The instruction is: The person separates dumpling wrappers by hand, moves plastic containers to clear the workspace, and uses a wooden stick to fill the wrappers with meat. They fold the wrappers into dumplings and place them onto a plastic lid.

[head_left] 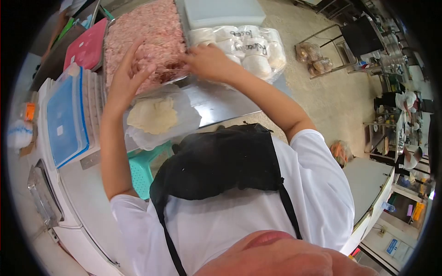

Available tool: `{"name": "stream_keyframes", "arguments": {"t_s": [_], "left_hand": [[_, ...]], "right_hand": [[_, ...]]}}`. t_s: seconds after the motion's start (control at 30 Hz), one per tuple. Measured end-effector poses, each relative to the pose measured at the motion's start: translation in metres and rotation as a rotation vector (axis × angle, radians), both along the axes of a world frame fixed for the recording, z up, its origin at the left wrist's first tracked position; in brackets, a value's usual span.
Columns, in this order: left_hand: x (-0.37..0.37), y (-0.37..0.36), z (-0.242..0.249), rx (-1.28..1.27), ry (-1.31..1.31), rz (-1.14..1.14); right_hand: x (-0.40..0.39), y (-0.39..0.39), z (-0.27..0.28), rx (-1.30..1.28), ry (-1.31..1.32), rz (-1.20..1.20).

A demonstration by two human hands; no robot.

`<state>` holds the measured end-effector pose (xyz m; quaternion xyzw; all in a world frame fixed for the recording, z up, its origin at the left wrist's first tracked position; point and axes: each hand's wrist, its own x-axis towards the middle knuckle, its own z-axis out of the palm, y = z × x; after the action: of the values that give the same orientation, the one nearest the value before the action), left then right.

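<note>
A big mass of pink ground meat (147,27) fills a plastic-lined tray in front of me. Over its near left part is my left hand (126,76), open, with the fingers and thumb spread. My right hand (209,62) is at the meat's right edge, its fingers curled and closed; what they hold, if anything, I cannot make out. Just below the meat, pale, thin round wrappers (154,115) lie on a clear plastic sheet (186,108) at the edge of the metal table (225,99). Beside my right hand sit bagged stacks of white rounds (258,66) with handwriting on the plastic.
Lidded containers, one blue (66,119) and one red (87,43), stand at the left. A translucent container (223,13) is at the back. Under the table edge is a green stool (142,172). Bags (315,60) hang or rest on a rack at the right.
</note>
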<state>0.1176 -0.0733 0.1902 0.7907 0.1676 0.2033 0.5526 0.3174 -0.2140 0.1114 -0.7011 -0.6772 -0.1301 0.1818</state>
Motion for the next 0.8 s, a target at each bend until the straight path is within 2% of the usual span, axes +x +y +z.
{"name": "stream_keyframes", "arguments": {"t_s": [0.03, 0.07, 0.1, 0.17, 0.23, 0.33, 0.43, 0.53, 0.63, 0.73, 0.8], "left_hand": [[-0.001, -0.011, -0.014, -0.047, -0.042, 0.042], [-0.004, -0.022, -0.023, -0.092, -0.085, 0.088], [-0.011, -0.028, -0.025, -0.115, 0.03, 0.031], [-0.017, -0.042, -0.044, -0.134, 0.05, 0.041], [-0.015, -0.055, -0.055, -0.159, 0.072, 0.048], [-0.003, -0.072, -0.065, -0.192, 0.013, -0.015], [0.004, -0.092, -0.071, -0.258, -0.08, -0.024], [-0.006, -0.109, -0.089, -0.289, -0.069, -0.043], [-0.02, -0.13, -0.113, -0.37, 0.007, -0.059], [-0.02, -0.155, -0.129, -0.489, 0.063, -0.066], [-0.008, -0.175, -0.132, -0.504, 0.076, -0.068]], "right_hand": [[0.019, -0.021, 0.016, -0.082, 0.112, 0.007], [0.046, -0.048, 0.014, 0.038, 0.129, -0.03], [0.075, -0.078, 0.012, 0.16, 0.144, -0.065], [0.112, -0.148, 0.006, 0.255, 0.277, -0.341], [0.134, -0.206, -0.014, 0.043, 0.358, -0.615], [0.147, -0.254, -0.068, -0.216, 0.364, -0.625], [0.14, -0.265, -0.119, -0.024, 0.291, -0.628], [0.14, -0.274, -0.141, 0.023, 0.301, -0.657], [0.127, -0.291, -0.125, -0.052, 0.292, -0.617], [0.12, -0.292, -0.09, -0.264, 0.554, -0.58], [0.11, -0.269, -0.064, -0.187, 0.55, -0.403]]}}
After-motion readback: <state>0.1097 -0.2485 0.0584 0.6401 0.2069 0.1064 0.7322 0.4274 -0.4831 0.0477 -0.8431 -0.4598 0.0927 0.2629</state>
